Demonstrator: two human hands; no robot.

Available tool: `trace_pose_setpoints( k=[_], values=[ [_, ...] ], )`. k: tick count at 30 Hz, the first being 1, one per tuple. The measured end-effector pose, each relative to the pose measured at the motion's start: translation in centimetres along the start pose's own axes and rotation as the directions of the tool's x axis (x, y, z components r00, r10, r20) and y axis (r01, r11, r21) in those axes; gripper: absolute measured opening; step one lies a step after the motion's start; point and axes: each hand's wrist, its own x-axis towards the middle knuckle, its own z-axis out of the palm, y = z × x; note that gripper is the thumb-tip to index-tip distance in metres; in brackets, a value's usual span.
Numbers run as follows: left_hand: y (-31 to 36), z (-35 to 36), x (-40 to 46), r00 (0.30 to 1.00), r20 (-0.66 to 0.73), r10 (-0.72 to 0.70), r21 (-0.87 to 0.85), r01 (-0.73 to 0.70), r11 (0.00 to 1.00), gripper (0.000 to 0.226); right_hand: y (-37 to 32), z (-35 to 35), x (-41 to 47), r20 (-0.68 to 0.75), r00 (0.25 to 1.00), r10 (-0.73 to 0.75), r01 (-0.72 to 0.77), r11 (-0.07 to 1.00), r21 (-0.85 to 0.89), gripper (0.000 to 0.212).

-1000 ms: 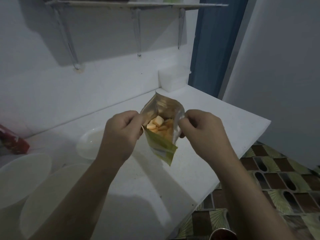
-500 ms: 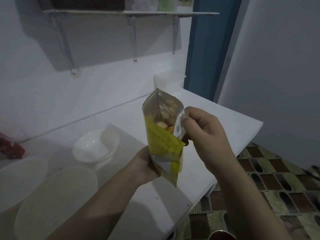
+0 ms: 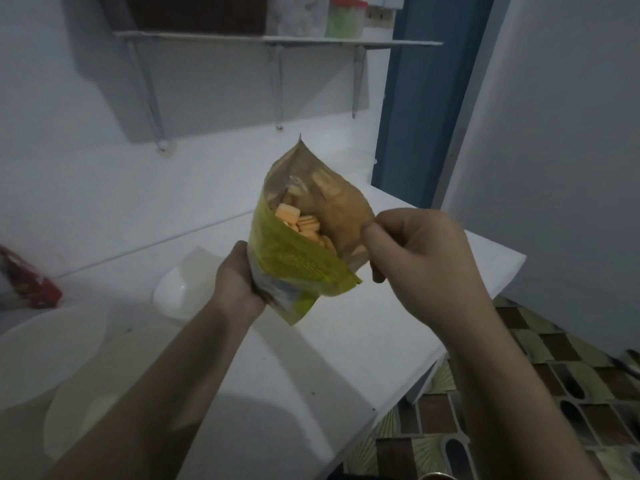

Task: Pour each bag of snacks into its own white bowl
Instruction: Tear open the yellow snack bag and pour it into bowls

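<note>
Open yellow-green snack bag (image 3: 298, 265) in both hands, above the white counter (image 3: 346, 358).

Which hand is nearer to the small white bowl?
Left. The left hand holds the bag's lower part right beside the small white bowl; the right hand is farther right, across the bag.
</note>
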Motion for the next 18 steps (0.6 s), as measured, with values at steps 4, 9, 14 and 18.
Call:
trace_pose_setpoints(
  k=[4,9,14,18],
  values=[
    [4.2,-1.4,-1.4,0.996,-0.036,0.078,-0.034,-0.079,0.996,0.024,-1.8,1.0,0.5,0.052,0.998,-0.034,0.034,0.999,0.006,0.036],
    [9.6,-6.0,-4.8,0.956,-0.192,0.221,0.012,-0.223,0.975,0.045,-5.4,4.8,1.2,0.178,0.976,-0.128,0.102,0.984,0.148,0.033],
    [14.6,-12.8,-9.9,0.92,-0.248,0.303,0.058,-0.298,0.953,0.048,-9.3,11.4,1.2,0.246,0.944,-0.22,0.156,0.955,0.254,0.032],
    [18.5,-19.8,-14.0,0.804,-0.398,0.442,0.069,-0.454,0.888,0.039,-12.6,18.3,0.8,0.319,0.915,-0.248,0.16,0.948,0.277,0.033]
  ],
)
